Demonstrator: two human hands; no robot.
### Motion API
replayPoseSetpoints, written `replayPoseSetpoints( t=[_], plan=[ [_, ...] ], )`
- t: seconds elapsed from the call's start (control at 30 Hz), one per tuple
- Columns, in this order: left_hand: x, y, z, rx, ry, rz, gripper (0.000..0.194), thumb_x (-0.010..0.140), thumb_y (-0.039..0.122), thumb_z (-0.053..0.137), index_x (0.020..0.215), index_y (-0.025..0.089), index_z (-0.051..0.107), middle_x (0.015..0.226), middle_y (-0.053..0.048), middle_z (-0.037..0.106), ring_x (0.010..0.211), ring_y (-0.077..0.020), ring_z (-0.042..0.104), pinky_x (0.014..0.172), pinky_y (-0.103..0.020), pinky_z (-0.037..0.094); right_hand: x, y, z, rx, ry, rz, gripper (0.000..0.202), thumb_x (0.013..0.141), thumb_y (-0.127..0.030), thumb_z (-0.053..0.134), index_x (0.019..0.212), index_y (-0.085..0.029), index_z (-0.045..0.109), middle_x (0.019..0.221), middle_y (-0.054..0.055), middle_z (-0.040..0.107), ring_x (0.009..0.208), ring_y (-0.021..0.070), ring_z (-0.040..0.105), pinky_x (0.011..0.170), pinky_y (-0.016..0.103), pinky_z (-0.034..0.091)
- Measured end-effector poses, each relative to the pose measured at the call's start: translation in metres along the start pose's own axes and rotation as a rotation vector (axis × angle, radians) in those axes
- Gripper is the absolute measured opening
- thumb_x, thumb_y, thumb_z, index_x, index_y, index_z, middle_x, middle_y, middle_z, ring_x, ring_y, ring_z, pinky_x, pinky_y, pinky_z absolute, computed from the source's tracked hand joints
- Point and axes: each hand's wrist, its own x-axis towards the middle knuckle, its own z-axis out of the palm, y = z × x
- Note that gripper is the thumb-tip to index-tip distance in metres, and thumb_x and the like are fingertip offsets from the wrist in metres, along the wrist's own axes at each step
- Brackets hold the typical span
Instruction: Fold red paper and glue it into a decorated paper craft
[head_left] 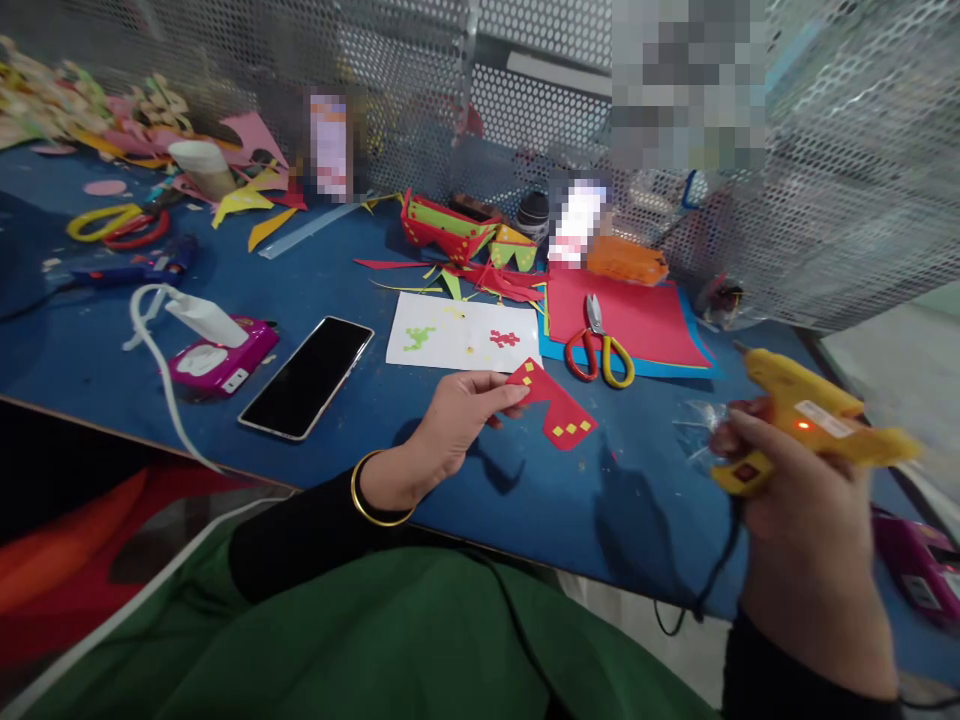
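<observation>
Between thumb and fingers, my left hand [469, 410] pinches a red paper cutout [564, 410] with a notched edge and small yellow diamonds on it. The cutout is raised a little over the blue table [480, 510]. On the right, my right hand [799, 490] grips a yellow hot glue gun [806, 390] whose small red light is lit; its nozzle points up and to the left. A white sheet [461, 325] with small green and red paper bits lies just beyond my left hand. Scissors [596, 340] with red and yellow handles rest on stacked red and blue paper [637, 310].
A black-screened phone [307, 378] and a purple power socket [221, 358] with a white charger lie at left. Farther left are a blue glue gun [154, 265], more scissors [120, 226] and paper scraps [255, 195]. Red and green paper pieces [446, 230] stand at the back before perforated metal panels.
</observation>
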Motion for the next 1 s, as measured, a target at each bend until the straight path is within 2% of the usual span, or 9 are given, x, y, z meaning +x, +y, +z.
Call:
replayPoseSetpoints(
  t=[0.07,0.13,0.23,0.3,0.43,0.63,0.77,1.0],
  plan=[
    [-0.001,-0.001,0.001,0.046,-0.032,0.033,0.017,0.068,0.035,0.083,0.066,0.020,0.074,0.065,-0.001,0.069,0.065,-0.0124,0.060,0.060,-0.025,0.040,-0.015,-0.010,0.029,0.171,-0.061,0.178,0.023,0.066,-0.031,0.087,0.076,-0.025,0.067,0.078,0.002,0.063,0.064,0.0195,0.065,0.062,0.040,0.052],
    [-0.003,-0.002,0.001,0.093,-0.057,0.054,0.018,0.069,0.035,0.083,0.065,0.020,0.074,0.063,0.000,0.068,0.062,-0.0111,0.058,0.060,-0.024,0.039,-0.026,-0.011,0.056,0.245,-0.238,0.195,0.024,0.067,-0.030,0.087,0.080,-0.024,0.067,0.085,0.002,0.068,0.080,0.0236,0.072,0.079,0.044,0.058],
    [-0.005,-0.002,0.002,0.130,-0.087,0.060,0.016,0.070,0.033,0.081,0.065,0.019,0.074,0.061,0.001,0.066,0.061,-0.0102,0.056,0.061,-0.024,0.040,-0.034,-0.003,0.083,0.219,-0.380,0.129,0.025,0.070,-0.030,0.085,0.085,-0.025,0.067,0.091,0.001,0.072,0.085,0.0244,0.072,0.079,0.045,0.061],
    [-0.006,-0.001,0.002,0.139,-0.107,0.052,0.016,0.071,0.033,0.080,0.066,0.019,0.075,0.062,0.001,0.066,0.062,-0.0109,0.056,0.063,-0.025,0.041,-0.037,0.003,0.092,0.192,-0.402,0.093,0.023,0.072,-0.029,0.083,0.086,-0.025,0.066,0.088,0.001,0.073,0.083,0.0238,0.072,0.074,0.044,0.062],
    [-0.005,-0.002,0.003,0.167,-0.103,-0.002,0.017,0.070,0.035,0.081,0.070,0.019,0.076,0.064,-0.001,0.068,0.063,-0.0122,0.057,0.061,-0.026,0.040,-0.041,0.006,0.098,0.161,-0.406,0.038,0.019,0.075,-0.027,0.079,0.086,-0.025,0.064,0.083,0.000,0.071,0.078,0.0232,0.072,0.071,0.043,0.063],
    [0.000,-0.005,0.005,0.069,-0.071,-0.120,0.017,0.065,0.032,0.084,0.070,0.018,0.076,0.066,-0.001,0.069,0.064,-0.0123,0.058,0.059,-0.025,0.040,-0.046,-0.003,0.097,0.022,-0.427,-0.001,0.015,0.082,-0.032,0.074,0.088,-0.026,0.061,0.085,0.000,0.072,0.076,0.0224,0.072,0.067,0.040,0.063],
    [0.001,-0.007,0.006,0.043,-0.057,-0.157,0.017,0.064,0.030,0.085,0.071,0.018,0.077,0.066,-0.001,0.070,0.064,-0.0116,0.058,0.059,-0.024,0.039,-0.048,-0.007,0.095,-0.017,-0.446,0.054,0.014,0.084,-0.032,0.072,0.089,-0.027,0.060,0.088,0.002,0.071,0.081,0.0238,0.072,0.072,0.041,0.062],
    [0.001,-0.009,0.007,0.050,-0.087,-0.146,0.017,0.066,0.032,0.086,0.066,0.018,0.076,0.063,-0.001,0.069,0.061,-0.0108,0.057,0.059,-0.025,0.039,-0.049,-0.008,0.096,0.085,-0.393,0.104,0.019,0.075,-0.027,0.078,0.085,-0.026,0.062,0.084,-0.001,0.069,0.078,0.0208,0.068,0.076,0.039,0.060]
  ],
)
